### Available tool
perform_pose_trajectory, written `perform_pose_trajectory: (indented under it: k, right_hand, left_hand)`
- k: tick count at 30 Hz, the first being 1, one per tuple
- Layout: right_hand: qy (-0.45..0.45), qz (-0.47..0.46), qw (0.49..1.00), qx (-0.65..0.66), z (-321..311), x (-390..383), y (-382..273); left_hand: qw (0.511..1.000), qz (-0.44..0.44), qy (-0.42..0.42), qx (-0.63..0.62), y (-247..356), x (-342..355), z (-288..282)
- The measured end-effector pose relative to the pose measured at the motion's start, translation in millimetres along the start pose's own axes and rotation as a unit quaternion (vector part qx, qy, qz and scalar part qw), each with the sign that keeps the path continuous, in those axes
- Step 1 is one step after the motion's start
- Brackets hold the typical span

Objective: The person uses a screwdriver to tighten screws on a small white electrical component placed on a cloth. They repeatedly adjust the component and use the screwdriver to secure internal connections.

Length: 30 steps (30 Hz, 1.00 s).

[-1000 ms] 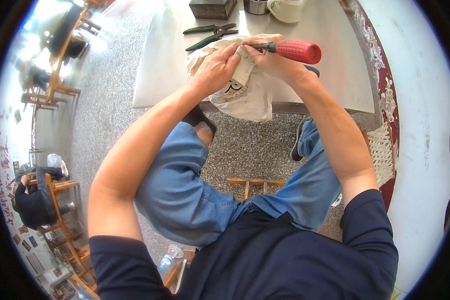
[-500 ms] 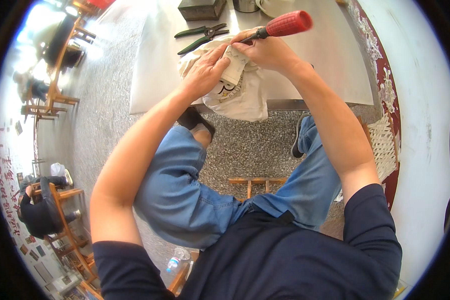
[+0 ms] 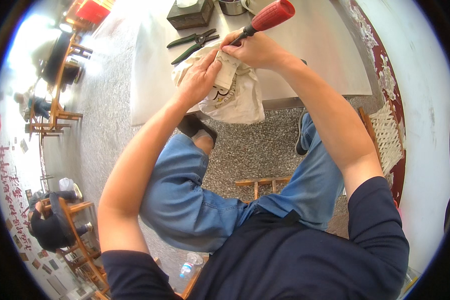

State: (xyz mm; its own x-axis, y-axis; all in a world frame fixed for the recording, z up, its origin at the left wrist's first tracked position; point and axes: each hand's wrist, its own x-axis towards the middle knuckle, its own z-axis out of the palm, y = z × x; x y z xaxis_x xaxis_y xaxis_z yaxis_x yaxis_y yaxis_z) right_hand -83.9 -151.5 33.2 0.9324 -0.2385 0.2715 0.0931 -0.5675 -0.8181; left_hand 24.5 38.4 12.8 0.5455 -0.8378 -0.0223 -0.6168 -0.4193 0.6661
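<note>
Notably, we find the tool re-angled: its red handle, which pointed rightward a second ago, now tips toward the far right. We read this as a new attack angle within the same work at the block's far end, not a fresh step; the tip itself is hidden from us. The block, pale and faintly marked, lies over the bag at the near side of the table. We see the left hand clamped on the block, thumb across its face, and the right hand closed about the tool's shank, its fingers meeting the left hand's at the far end. Around these we note the cutters just left of the bag, the box beyond them and the cup farther right. We judge the cutters the likeliest obstacle, being near the left hand; the bag drapes over the table's near edge
</note>
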Motion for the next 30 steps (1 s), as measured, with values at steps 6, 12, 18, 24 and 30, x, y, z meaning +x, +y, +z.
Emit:
perform_pose_trajectory:
  k: [6,12,18,24,30]
  right_hand:
    - [0.021,-0.005,1.0,0.02,-0.3,8.5,21.5]
    - [0.005,0.005,1.0,0.012,-2.1,19.2,30.5]
    - [-0.013,0.055,0.996,0.07,-9.2,28.8,47.6]
    - [-0.078,0.114,0.98,0.143,-6.8,47.5,48.6]
    - [-0.087,0.159,0.965,0.191,-13.8,44.4,50.2]
  left_hand:
    - [1.0,0.028,-0.011,0.006,15.2,13.8,-6.6]
    - [0.999,0.039,-0.021,-0.018,10.4,30.3,-7.5]
    - [0.995,0.059,-0.06,-0.053,9.1,41.8,-8.7]
    - [0.966,0.148,-0.008,0.214,-37.3,66.7,-1.4]
    - [0.997,-0.047,-0.04,0.05,-4.7,74.1,2.3]
